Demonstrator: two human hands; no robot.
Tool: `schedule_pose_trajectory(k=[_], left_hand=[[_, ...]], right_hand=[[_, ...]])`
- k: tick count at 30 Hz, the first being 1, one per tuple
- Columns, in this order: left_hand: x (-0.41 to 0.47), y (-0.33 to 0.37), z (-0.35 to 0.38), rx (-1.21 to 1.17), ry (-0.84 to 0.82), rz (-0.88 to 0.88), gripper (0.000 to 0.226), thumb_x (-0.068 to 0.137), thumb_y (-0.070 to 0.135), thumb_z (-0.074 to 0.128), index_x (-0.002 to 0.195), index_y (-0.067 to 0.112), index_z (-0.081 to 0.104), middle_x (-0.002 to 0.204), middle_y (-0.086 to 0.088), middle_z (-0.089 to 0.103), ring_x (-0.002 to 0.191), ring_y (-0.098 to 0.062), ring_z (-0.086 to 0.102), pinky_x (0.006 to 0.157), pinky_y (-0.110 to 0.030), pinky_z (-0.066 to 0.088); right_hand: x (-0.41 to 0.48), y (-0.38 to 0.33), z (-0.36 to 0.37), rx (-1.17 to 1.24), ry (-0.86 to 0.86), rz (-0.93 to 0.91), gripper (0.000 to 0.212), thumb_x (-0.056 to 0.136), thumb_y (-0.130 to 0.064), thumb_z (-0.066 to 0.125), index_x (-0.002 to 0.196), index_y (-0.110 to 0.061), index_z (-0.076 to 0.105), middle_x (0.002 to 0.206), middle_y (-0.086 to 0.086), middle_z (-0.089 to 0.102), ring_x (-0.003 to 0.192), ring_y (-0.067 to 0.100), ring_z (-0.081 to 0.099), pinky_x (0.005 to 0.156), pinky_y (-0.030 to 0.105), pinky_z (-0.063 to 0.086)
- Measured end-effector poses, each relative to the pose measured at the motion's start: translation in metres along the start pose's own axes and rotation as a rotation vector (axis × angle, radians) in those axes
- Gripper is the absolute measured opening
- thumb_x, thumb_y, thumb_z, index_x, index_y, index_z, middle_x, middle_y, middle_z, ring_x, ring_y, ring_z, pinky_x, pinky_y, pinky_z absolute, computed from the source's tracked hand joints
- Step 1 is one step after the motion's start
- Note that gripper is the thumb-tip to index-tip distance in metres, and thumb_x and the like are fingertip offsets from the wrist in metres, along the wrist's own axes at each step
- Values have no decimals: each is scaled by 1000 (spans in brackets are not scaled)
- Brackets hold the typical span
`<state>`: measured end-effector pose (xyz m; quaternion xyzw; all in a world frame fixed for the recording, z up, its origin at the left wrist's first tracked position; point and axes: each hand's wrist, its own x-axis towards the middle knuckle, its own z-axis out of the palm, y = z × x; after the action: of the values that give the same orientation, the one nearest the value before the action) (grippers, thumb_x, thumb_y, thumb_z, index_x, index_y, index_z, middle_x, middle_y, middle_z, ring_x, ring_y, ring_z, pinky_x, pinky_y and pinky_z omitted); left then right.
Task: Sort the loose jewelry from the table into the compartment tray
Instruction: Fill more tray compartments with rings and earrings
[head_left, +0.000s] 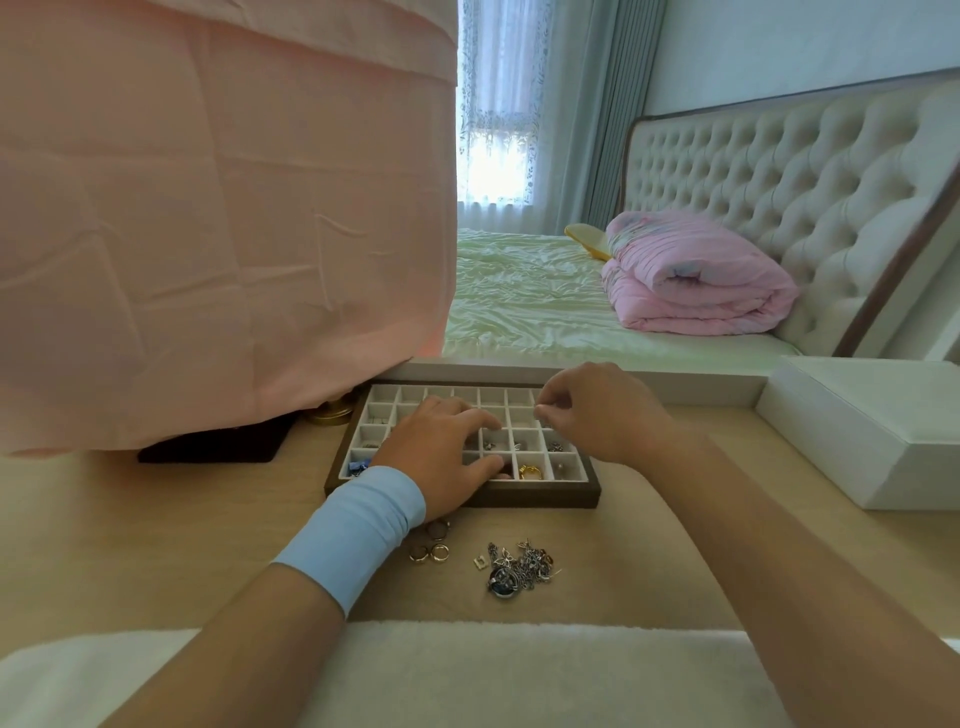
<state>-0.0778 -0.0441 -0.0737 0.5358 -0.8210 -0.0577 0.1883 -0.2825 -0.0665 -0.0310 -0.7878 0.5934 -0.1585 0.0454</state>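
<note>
The compartment tray (545, 496), dark brown in the frame with white-lined cells, sits on the beige worktop (156, 519) straight ahead of the person. The left hand (441, 452), with a light blue wristband (358, 530) on the wrist, rests on the tray's middle cells; its fingers (480, 418) are spread and only lightly bent, gripping nothing, and the thumb lies over the near row. The right hand (597, 410) hovers over the tray's far right corner with its fingers curled and thumb and forefinger tips brought together; whether a small piece is pinched between them I cannot tell. Several cells already hold pieces: a gold ring (530, 472) in the near row, small silver items (491, 446) in the row behind it, and a blue piece (358, 467) at the near left corner. The loose jewelry lies on the worktop just in front of the tray: three rings (436, 552) near the left wrist, and to their right a tangled pile of silver chains and pendants (519, 566) with a small white square piece (480, 561) beside it. A pink cloth (208, 208) hangs over the left of the worktop, and a white box (857, 431) stands at the right. Behind is a bed with a folded pink quilt (691, 275).
</note>
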Motion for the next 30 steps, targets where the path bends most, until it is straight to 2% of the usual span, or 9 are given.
schedule_pose_trajectory(k=[6, 8, 12, 17, 22, 24, 26, 28, 30], left_hand=[[-19, 13, -22, -106, 25, 68, 9, 88, 34, 64, 94, 38, 60, 90, 21, 54, 89, -4, 49, 83, -25, 45], [-28, 15, -29, -106, -35, 76, 11, 86, 31, 64, 85, 39, 58, 84, 22, 54, 81, -2, 50, 76, -23, 45], [-50, 13, -31, -68, -62, 82, 14, 84, 31, 64, 78, 41, 56, 83, 22, 52, 81, 1, 50, 73, -21, 45], [-64, 6, -28, -77, -82, 110, 6, 87, 28, 61, 85, 33, 63, 82, 18, 53, 83, 0, 45, 78, -23, 46], [-66, 2, -25, -167, -52, 74, 10, 85, 23, 61, 88, 33, 64, 83, 15, 60, 84, -5, 53, 77, -28, 52], [-66, 1, -24, -267, -30, 38, 15, 85, 21, 62, 92, 34, 64, 83, 14, 64, 80, -6, 58, 75, -27, 54], [-64, 0, -23, -384, 21, 0, 19, 85, 20, 64, 97, 35, 63, 82, 12, 69, 77, -8, 63, 73, -24, 55], [-63, -1, -22, -484, 75, -41, 20, 84, 21, 69, 99, 33, 63, 83, 13, 71, 78, -6, 65, 75, -20, 53], [-61, -1, -22, -566, 116, -71, 20, 82, 23, 74, 98, 31, 65, 86, 13, 73, 81, -5, 67, 77, -18, 52]], right_hand=[[-40, -44, -10, -2, -317, -189, 11, 89, -42, 70, 89, -34, 78, 87, -16, 69, 87, 7, 64, 81, 29, 54], [-50, -53, -6, -10, -376, -205, 10, 87, -41, 74, 92, -35, 81, 90, -15, 73, 89, 7, 65, 80, 28, 55], [-60, -62, 3, 8, -417, -220, 14, 80, -46, 80, 90, -36, 81, 86, -15, 73, 83, 7, 65, 78, 32, 58], [-61, -67, 11, 23, -409, -257, 8, 80, -41, 81, 88, -39, 81, 85, -19, 73, 85, 3, 64, 77, 31, 58], [-58, -62, 18, 85, -382, -268, 5, 82, -37, 80, 86, -34, 81, 78, -18, 69, 79, 4, 64, 74, 29, 57], [-54, -57, 20, 214, -334, -234, 2, 84, -33, 80, 84, -31, 81, 77, -15, 71, 77, 6, 67, 75, 29, 58], [-51, -52, 21, 371, -238, -178, 6, 84, -33, 81, 78, -31, 79, 76, -14, 71, 73, 0, 65, 70, 21, 53], [-49, -49, 20, 511, -144, -103, 11, 84, -33, 82, 75, -32, 76, 73, -12, 71, 65, -5, 61, 65, 16, 46], [-49, -48, 19, 627, -106, -31, 11, 87, -33, 79, 78, -26, 77, 63, -9, 67, 51, -2, 55, 58, 17, 42]])
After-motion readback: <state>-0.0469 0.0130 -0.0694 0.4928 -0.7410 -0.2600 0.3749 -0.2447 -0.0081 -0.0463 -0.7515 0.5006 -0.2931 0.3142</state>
